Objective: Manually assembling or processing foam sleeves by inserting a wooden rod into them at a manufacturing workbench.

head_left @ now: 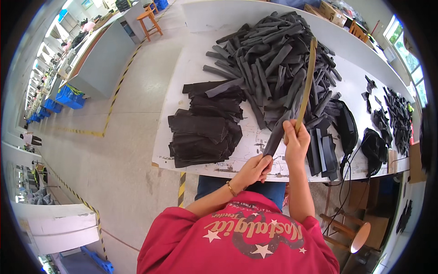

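My left hand [255, 171] is closed round the near end of a dark grey fabric tube [275, 137] at the table's front edge. Up and to the right of it, my right hand [296, 140] grips a long, thin yellowish-brown stick [308, 77], which slants away over a heap of similar grey tubes [269, 59]. The held tube runs past the right hand's fingers toward the heap; whether those fingers also touch it I cannot tell. Left of my hands lie flattened dark fabric pieces [200, 137] in layered stacks.
Flat dark strips [322, 153] lie right of my right hand, beside black pouch-like items [375, 150] with cords hanging off the edge. Smaller dark pieces [399, 118] lie farther right on the white table [182, 68]. A wooden stool [360, 237] stands below.
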`<state>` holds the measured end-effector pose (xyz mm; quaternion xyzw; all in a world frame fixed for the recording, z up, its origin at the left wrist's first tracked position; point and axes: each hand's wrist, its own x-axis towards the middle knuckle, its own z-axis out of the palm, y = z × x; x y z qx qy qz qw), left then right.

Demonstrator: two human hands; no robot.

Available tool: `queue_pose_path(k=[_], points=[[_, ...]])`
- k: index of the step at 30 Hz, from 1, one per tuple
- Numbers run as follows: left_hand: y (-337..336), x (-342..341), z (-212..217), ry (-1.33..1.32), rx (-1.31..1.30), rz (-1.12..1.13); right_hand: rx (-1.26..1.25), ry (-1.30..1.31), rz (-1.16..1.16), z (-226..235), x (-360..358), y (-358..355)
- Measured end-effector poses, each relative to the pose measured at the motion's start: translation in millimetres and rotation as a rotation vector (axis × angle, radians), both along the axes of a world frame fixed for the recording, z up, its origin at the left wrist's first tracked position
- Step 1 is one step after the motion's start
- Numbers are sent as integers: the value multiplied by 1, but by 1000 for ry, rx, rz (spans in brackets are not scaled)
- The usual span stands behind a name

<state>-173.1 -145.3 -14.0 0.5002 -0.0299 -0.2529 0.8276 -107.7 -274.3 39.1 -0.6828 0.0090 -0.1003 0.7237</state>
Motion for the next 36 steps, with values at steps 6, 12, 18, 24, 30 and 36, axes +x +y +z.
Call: queue_pose_path(k=[6,12,18,24,30,36], points=[[-4,-47,-53,-252,224,-280,131,-79,-244,17,37,-8],[19,22,41,-396,163,616,-20,35,227,9,16,-15],[34,64,32,-222,-51,325,-96,51,325,-2,-6,-1],[28,65,35,-54,-242,451,98,109,341,-18,-10,-10],[30,67,24,-106,-162,428,-12,80,359,-25,-8,-6],[28,64,29,-309,203,299,-50,102,359,-22,-13,-5]])
